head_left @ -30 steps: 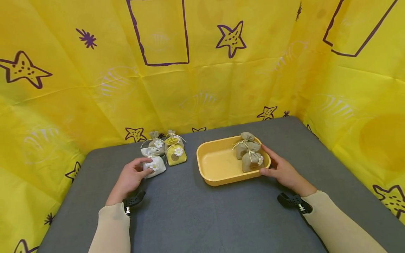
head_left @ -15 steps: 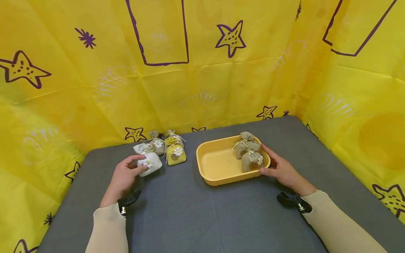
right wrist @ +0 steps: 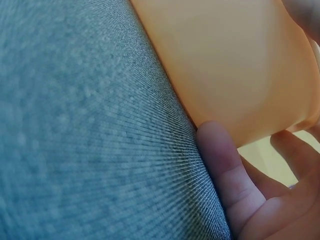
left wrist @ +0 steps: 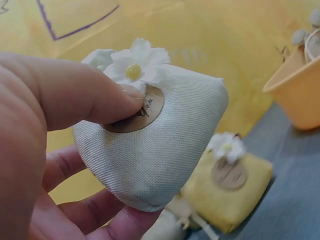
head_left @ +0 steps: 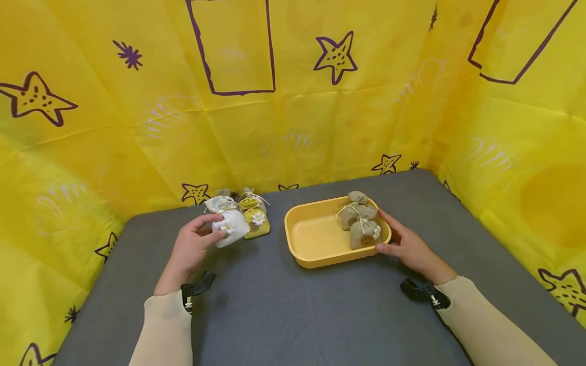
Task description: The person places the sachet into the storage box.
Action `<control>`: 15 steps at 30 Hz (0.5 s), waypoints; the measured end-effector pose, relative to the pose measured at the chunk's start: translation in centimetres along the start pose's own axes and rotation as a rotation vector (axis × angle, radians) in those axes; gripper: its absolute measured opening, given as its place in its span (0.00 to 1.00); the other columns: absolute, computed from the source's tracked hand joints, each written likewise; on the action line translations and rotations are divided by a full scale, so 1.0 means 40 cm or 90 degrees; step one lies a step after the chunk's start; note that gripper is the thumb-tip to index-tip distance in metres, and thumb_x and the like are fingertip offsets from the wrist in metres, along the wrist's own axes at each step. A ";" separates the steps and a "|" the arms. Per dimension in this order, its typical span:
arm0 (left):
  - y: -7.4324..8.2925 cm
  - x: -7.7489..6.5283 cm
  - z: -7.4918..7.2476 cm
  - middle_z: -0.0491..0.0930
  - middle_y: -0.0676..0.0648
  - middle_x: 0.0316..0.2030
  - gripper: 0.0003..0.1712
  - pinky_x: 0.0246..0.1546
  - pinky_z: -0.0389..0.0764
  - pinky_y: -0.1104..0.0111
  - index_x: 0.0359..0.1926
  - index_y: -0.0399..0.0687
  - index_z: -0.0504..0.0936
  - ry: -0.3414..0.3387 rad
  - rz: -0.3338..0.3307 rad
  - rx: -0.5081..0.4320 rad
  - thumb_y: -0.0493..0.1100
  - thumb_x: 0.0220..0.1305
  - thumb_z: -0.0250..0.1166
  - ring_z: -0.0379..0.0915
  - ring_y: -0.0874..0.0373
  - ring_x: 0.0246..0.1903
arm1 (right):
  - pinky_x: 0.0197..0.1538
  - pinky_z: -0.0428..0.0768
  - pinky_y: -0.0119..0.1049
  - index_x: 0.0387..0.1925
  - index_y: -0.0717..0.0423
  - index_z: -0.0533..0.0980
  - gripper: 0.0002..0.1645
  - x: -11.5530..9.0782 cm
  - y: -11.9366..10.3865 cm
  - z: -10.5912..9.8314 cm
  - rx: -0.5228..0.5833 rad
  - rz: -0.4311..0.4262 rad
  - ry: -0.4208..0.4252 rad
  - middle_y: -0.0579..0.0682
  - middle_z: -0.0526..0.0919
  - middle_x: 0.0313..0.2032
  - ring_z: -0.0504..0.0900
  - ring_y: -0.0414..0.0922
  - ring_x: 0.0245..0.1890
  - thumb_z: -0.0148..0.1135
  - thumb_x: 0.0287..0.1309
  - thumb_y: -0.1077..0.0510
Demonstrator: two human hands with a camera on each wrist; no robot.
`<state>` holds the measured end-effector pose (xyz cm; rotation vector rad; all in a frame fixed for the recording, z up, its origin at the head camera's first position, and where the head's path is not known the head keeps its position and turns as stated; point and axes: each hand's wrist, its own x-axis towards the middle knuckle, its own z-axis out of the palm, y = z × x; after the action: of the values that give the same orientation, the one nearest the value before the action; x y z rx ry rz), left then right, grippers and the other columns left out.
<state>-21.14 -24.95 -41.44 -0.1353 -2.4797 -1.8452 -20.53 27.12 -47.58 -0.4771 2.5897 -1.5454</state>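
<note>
My left hand (head_left: pixel 194 244) pinches a white drawstring sachet (head_left: pixel 235 230) with a daisy, raised above the table at the left. In the left wrist view the thumb presses on the round brown label of this white sachet (left wrist: pixel 170 145), and the other fingers support it from behind. Just behind it stand a yellow sachet (head_left: pixel 262 230) and partly hidden greyish ones. My right hand (head_left: pixel 414 253) grips the right end of a yellow-orange tray (head_left: pixel 311 260), thumb on the near side, fingers on the far side. Two beige sachets, one in front (head_left: pixel 362 239) of the other, stand at the tray's right end.
A grey cloth-covered table (head_left: pixel 297 315) lies under everything. Yellow patterned fabric (head_left: pixel 293 117) hangs close behind the table and along both sides. The tray's left part shows its bare floor.
The left hand has lifted the white sachet, first shifting it left, then up and to the right in front of the other sachets. The right hand and tray stay in place.
</note>
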 end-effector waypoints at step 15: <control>0.061 0.059 0.134 0.78 0.42 0.46 0.20 0.35 0.78 0.63 0.53 0.47 0.84 -0.082 0.053 0.026 0.43 0.60 0.74 0.75 0.47 0.38 | 0.54 0.68 0.22 0.79 0.49 0.46 0.54 0.003 0.011 0.005 0.024 -0.023 0.005 0.59 0.51 0.76 0.59 0.59 0.70 0.69 0.63 0.56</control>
<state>-23.17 -19.00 -40.45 -0.3616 -2.5498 -1.8062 -20.70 27.12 -48.03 -0.5170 2.5666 -1.6075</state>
